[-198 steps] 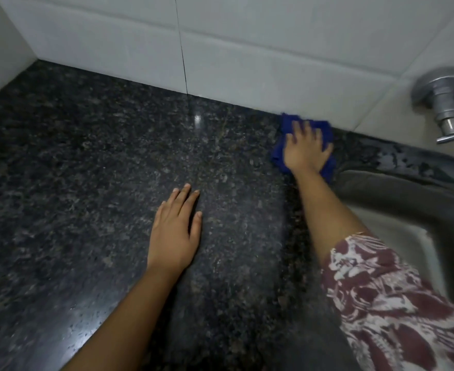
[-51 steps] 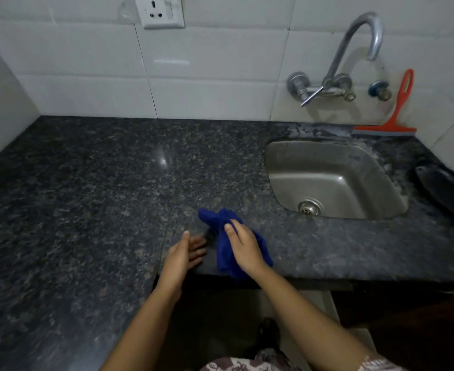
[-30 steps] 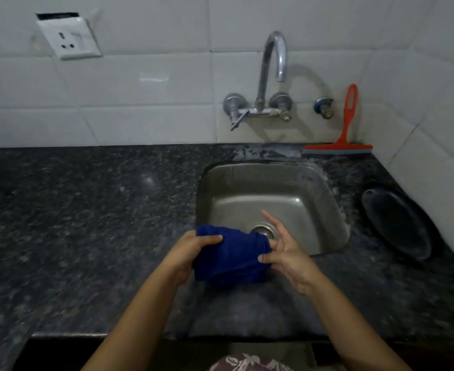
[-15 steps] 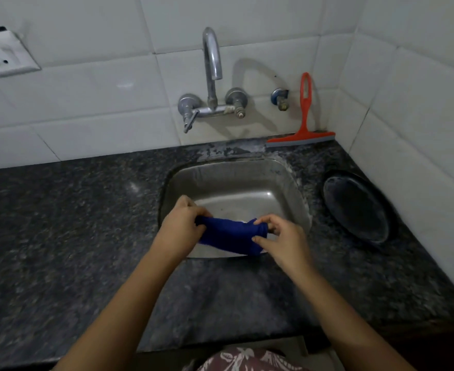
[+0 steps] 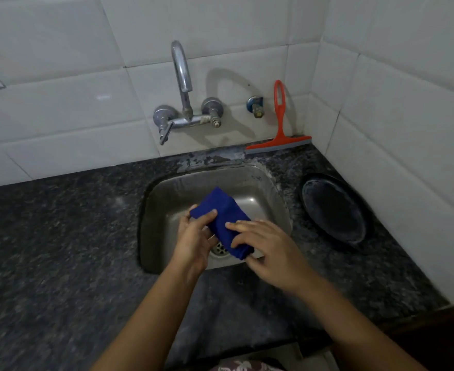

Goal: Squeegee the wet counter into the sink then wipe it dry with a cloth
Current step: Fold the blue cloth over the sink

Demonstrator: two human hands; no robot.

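Note:
A bunched blue cloth (image 5: 221, 218) hangs over the steel sink (image 5: 271, 194), above the drain. My left hand (image 5: 195, 238) grips its upper left end with thumb and curled fingers. My right hand (image 5: 267, 246) holds its lower right end, fingers lying across the fabric. The cloth is twisted between both hands. The dark speckled granite counter (image 5: 59, 236) stretches left of the sink. A red squeegee (image 5: 279, 135) leans upright against the tiled wall behind the sink's right corner.
A chrome wall tap (image 5: 183, 84) arches over the sink's back edge, with a small valve (image 5: 255, 107) to its right. A black round plate (image 5: 333, 207) lies on the counter right of the sink. White tiled walls enclose the back and right.
I carried the cloth from the counter to over the sink. In the last half second it turned from level to slanted, my left hand rising and my right dropping toward the drain.

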